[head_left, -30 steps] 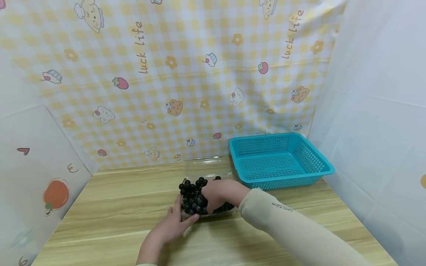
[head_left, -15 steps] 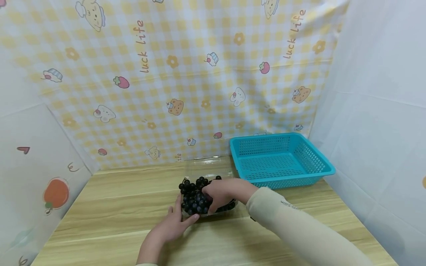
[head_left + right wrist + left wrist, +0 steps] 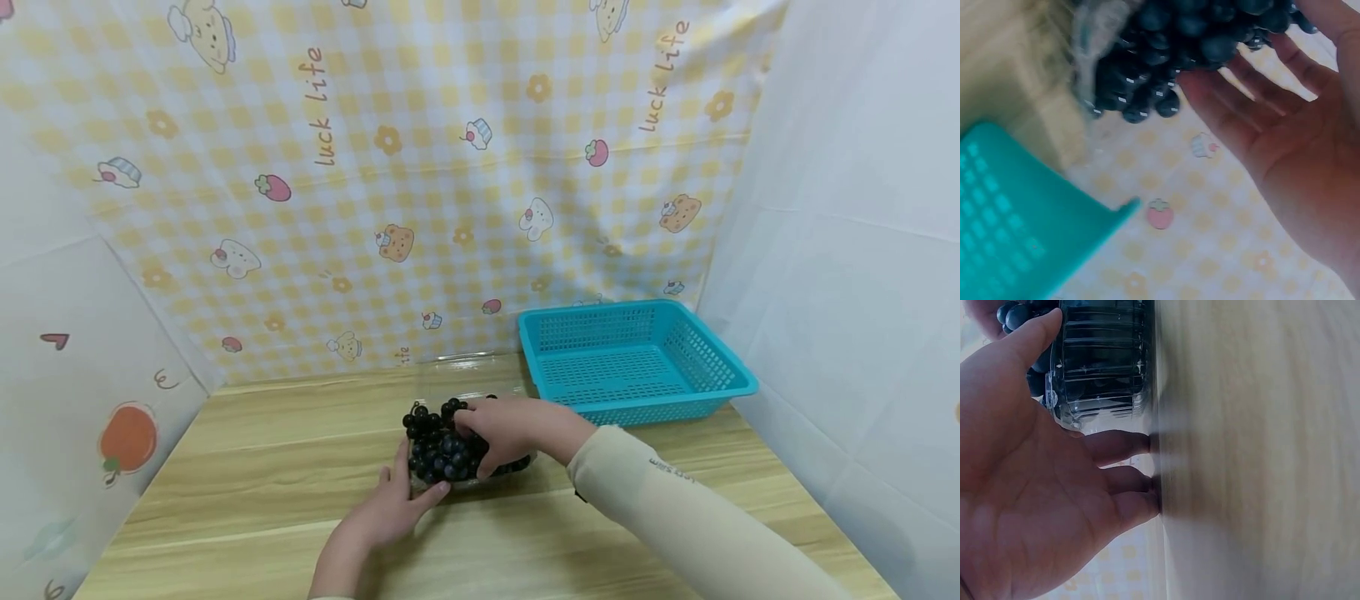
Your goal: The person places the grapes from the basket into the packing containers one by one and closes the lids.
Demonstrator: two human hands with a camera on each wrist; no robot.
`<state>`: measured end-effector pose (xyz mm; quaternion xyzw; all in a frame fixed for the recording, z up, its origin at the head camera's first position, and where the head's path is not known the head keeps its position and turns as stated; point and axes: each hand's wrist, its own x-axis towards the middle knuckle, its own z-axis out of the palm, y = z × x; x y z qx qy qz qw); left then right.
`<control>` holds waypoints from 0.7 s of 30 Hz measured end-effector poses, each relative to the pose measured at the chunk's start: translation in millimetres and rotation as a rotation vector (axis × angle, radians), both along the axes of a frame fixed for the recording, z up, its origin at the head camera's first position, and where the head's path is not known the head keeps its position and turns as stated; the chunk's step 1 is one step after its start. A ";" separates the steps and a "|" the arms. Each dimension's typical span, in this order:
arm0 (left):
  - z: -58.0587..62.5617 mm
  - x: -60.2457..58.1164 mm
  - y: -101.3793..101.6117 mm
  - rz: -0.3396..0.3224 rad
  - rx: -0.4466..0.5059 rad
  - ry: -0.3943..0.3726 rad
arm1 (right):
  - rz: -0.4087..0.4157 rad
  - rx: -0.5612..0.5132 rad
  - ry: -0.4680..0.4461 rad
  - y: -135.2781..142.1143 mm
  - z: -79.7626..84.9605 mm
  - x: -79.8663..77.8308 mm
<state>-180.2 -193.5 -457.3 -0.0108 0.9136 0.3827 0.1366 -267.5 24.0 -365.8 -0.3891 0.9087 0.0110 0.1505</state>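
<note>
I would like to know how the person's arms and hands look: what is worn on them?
The right sleeve is long and cream, with small dark lettering near the cuff, not clearly readable. Of the left sleeve, only a pale edge shows at the bottom of the head view. The left hand and right hand wear no gloves.

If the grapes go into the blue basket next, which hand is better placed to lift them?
Probably the right hand: it is at the grapes, on the side nearer the blue basket. The left hand is at the opposite side of the clear container and would likely have to reach across.
</note>
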 end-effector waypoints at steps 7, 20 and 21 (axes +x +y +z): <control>0.2 -1.1 -0.5 -0.002 0.023 0.016 | -0.010 -0.063 -0.049 -0.1 -13.6 -9.5; 0.6 1.1 -1.0 0.000 0.021 0.002 | 0.042 0.002 0.078 -11.0 -27.9 -10.1; 0.4 1.0 -1.4 -0.001 0.024 0.001 | 0.042 0.003 0.087 -11.1 -28.5 -9.7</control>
